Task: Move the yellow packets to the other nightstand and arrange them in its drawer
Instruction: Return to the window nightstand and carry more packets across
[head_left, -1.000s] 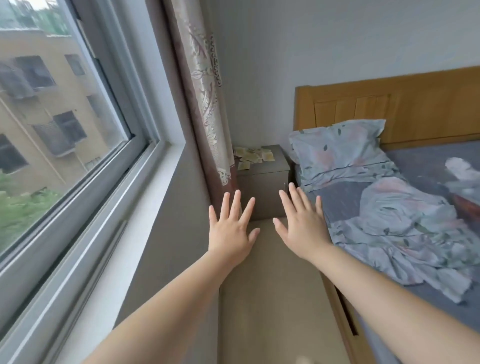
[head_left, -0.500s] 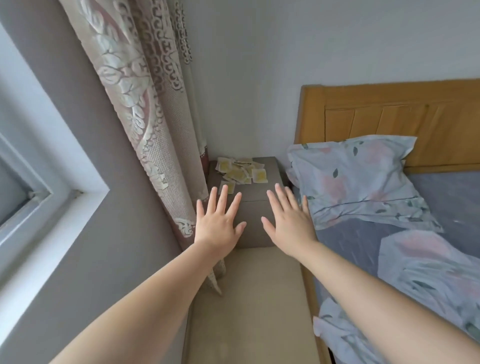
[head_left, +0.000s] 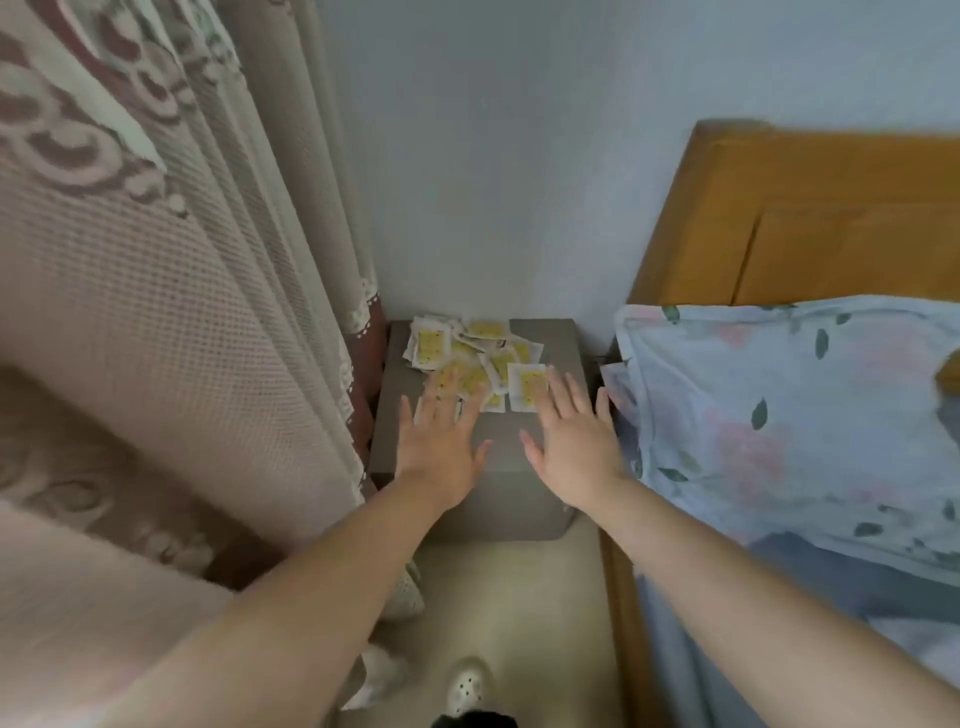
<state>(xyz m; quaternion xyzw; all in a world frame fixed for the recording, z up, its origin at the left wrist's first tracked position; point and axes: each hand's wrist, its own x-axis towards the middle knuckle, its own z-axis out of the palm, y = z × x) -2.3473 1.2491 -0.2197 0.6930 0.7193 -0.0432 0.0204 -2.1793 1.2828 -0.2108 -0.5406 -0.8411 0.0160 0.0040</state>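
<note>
Several yellow packets (head_left: 475, 356) with white borders lie in a loose, overlapping pile at the back of a grey nightstand (head_left: 397, 415) in the room's corner. My left hand (head_left: 441, 441) is stretched out flat over the nightstand's top, fingers straight, its fingertips over the near packets of the pile. My right hand (head_left: 571, 441) is also flat with spread fingers, beside the rightmost packet (head_left: 525, 385). Neither hand holds anything. Whether the fingers touch the packets is unclear.
A patterned curtain (head_left: 182, 312) hangs close on the left of the nightstand. A bed with a wooden headboard (head_left: 805, 223) and a floral pillow (head_left: 779, 415) borders it on the right. A narrow strip of beige floor (head_left: 519, 597) runs between them, with my white shoe (head_left: 467, 686) on it.
I have walked up to the nightstand, which is now much closer. Both open hands have moved forward from in front of it to over its top, reaching the packets.
</note>
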